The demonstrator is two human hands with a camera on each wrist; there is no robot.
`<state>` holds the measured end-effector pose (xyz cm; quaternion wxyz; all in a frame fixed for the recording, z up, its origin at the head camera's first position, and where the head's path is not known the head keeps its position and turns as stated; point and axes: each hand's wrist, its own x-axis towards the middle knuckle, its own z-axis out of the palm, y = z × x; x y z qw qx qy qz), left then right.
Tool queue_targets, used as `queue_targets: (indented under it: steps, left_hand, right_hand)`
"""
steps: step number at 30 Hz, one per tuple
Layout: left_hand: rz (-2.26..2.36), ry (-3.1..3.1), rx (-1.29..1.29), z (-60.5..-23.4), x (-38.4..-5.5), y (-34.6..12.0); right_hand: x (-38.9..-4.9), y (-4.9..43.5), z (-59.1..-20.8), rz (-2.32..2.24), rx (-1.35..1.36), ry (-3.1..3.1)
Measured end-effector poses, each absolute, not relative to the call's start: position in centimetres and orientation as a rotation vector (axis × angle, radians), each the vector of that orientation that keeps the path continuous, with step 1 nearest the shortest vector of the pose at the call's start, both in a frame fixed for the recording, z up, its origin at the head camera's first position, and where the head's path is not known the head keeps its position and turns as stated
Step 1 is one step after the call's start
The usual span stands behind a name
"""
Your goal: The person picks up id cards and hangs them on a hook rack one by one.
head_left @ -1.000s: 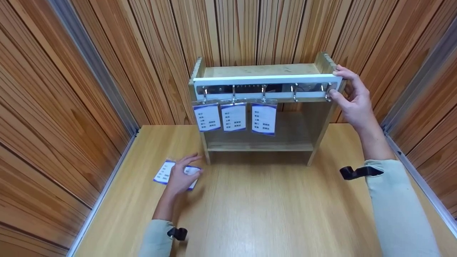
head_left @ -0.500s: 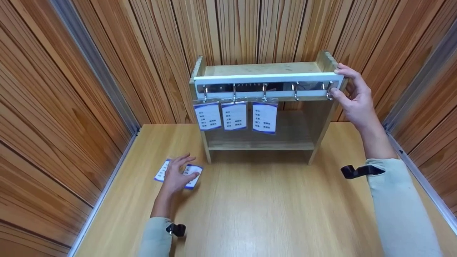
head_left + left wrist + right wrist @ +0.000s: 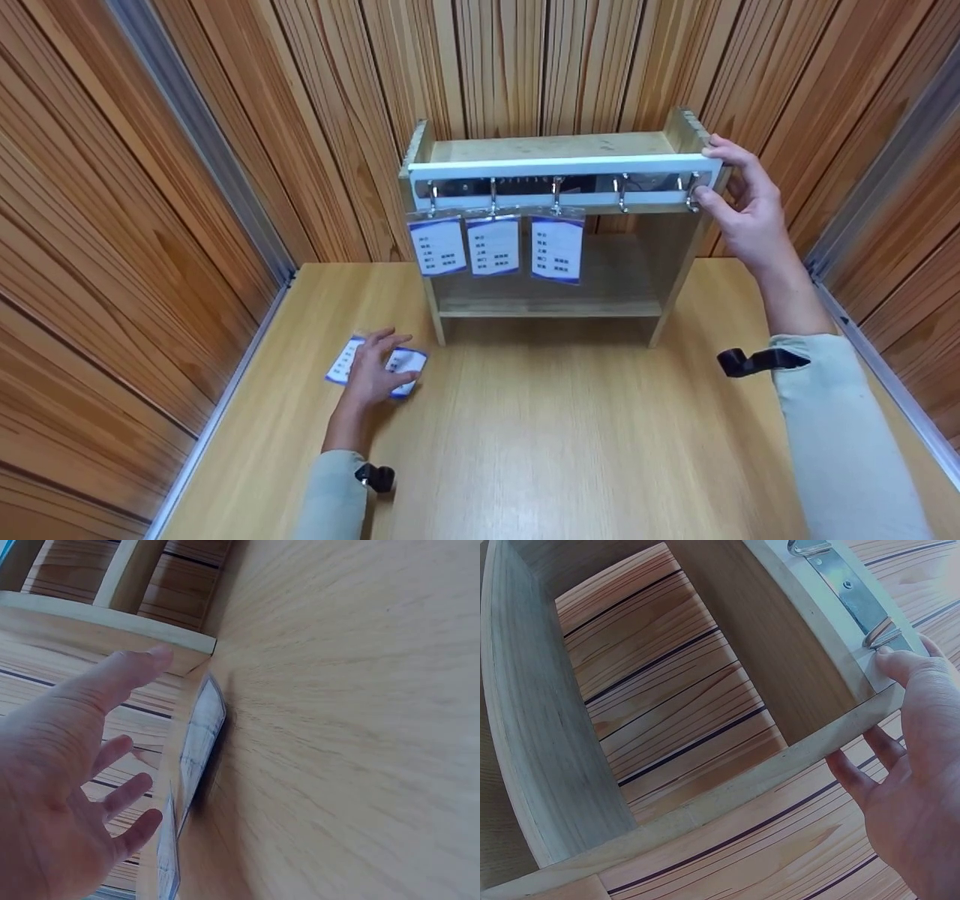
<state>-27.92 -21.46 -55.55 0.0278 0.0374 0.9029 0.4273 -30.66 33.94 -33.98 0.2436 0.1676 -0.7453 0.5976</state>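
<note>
In the head view, my left hand (image 3: 367, 381) is over two name badges on the table, fingers apart and thumb spread. One badge (image 3: 339, 366) lies partly hidden behind the hand; the other badge (image 3: 409, 361) lies by the thumb. From the left wrist, the hand (image 3: 71, 765) appears beside the badges (image 3: 202, 724), with no badge between its fingers. My right hand (image 3: 752, 211) grips the right end of a white hook rail (image 3: 652, 163), thumb on its face by the last hook. Three badges hang from the rail: left (image 3: 439, 247), middle (image 3: 493, 247), right (image 3: 556, 251).
The rail sits across the upper front of a wooden shelf unit (image 3: 547, 307) on the table (image 3: 540, 435). Two hooks on the right of the rail, one of them a metal hook (image 3: 622, 193), bear no badge. Wood-panelled walls (image 3: 502, 67) enclose the table.
My left hand has shifted slightly left over the table badges, uncovering more of the right one and covering more of the left. The right hand keeps its grip on the rail.
</note>
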Motion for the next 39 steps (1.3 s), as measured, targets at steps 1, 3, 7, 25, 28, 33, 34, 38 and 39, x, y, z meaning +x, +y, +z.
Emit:
queue_targets:
  steps: [1,3,7,25,28,33,34,38,39]
  left_hand:
    - [1.311,2.786,0.106,-55.7,-28.0,-21.5]
    - [1.277,2.798,0.101,-55.9,-28.0,-21.6]
    - [1.222,2.821,0.082,-56.2,-28.1,-21.7]
    - [1.159,2.813,-0.034,-57.0,-28.6,-21.3]
    - [1.147,2.809,-0.045,-57.0,-28.6,-21.2]
    - [1.156,2.809,-0.038,-57.0,-28.5,-21.1]
    - [1.156,2.814,-0.033,-57.0,-28.5,-21.1]
    - [1.157,2.831,-0.019,-57.0,-28.4,-21.1]
    - [1.157,2.833,-0.017,-57.0,-28.4,-21.1]
  right_hand:
    - [-30.7,33.9,-34.0,1.633,0.456,-2.039]
    - [-30.7,33.9,-34.1,1.639,0.457,-2.039]
    - [-30.7,34.0,-34.1,1.659,0.471,-2.014]
    - [-30.8,34.0,-34.1,1.643,0.444,-2.041]
    - [-30.8,34.0,-34.1,1.633,0.431,-2.053]
    - [-30.7,34.0,-34.1,1.636,0.424,-2.055]
    - [-30.7,34.1,-34.1,1.644,0.429,-2.049]
    - [-30.7,34.1,-34.0,1.671,0.451,-2.027]
    - [-30.7,34.1,-34.0,1.679,0.456,-2.022]
